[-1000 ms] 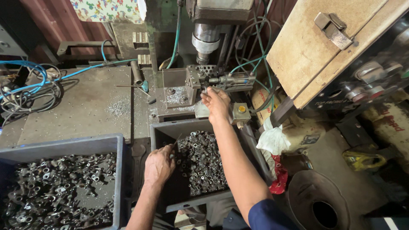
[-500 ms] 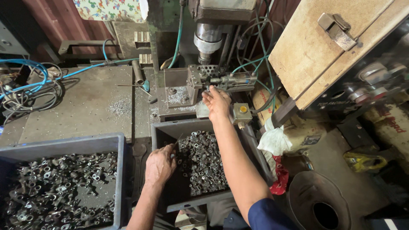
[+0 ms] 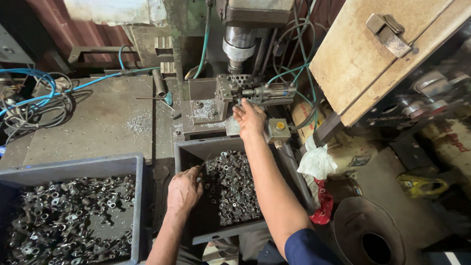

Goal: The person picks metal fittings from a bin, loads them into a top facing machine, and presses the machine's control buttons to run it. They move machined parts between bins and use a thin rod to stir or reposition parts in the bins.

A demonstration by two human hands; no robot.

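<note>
My right hand (image 3: 249, 118) reaches up to the metal fixture (image 3: 235, 92) under the drill spindle (image 3: 238, 46), fingertips at the clamp; whether it grips a part is hidden. My left hand (image 3: 184, 190) rests inside the middle grey bin (image 3: 194, 149), fingers curled at the edge of the heap of small metal parts (image 3: 231, 186). Whether it holds one I cannot tell.
A second grey bin (image 3: 137, 196) full of similar metal parts stands at the lower left. A steel table (image 3: 93, 122) with metal chips and blue hoses (image 3: 29, 93) lies at left. A wooden cabinet door (image 3: 378, 54), white rag (image 3: 316, 162) and round dark container (image 3: 368, 235) are at right.
The view has shifted slightly; both hands stay almost where they were, the right at the fixture, the left in the bin.
</note>
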